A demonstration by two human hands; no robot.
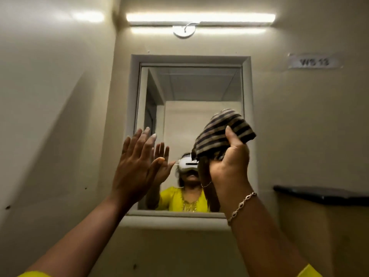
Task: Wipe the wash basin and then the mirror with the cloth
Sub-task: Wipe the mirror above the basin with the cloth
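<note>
The right hand [229, 168] grips the striped cloth [221, 132] in a bunch, up by the mirror [191, 86]. The left hand [133, 168] is flat, holding nothing. Its bare fingers [139, 140] could touch the mirror and leave marks. A bunched cloth could miss spots.

I'm standing in a cramped washroom corner. A rectangular wall mirror in a pale grey frame [191, 86] is set into glossy cream-painted walls [50, 76], which close in tightly on the left. A long white tube light [200, 17] glows above it, with a round white wall fitting [184, 32] just beneath. The glass reflects a narrow room with a close back wall. A small grey label plate [315, 62], apparently reading "WS 13", hints at a numbered unit in a shared building. A dark ledge [319, 193] juts out on the right.
</note>
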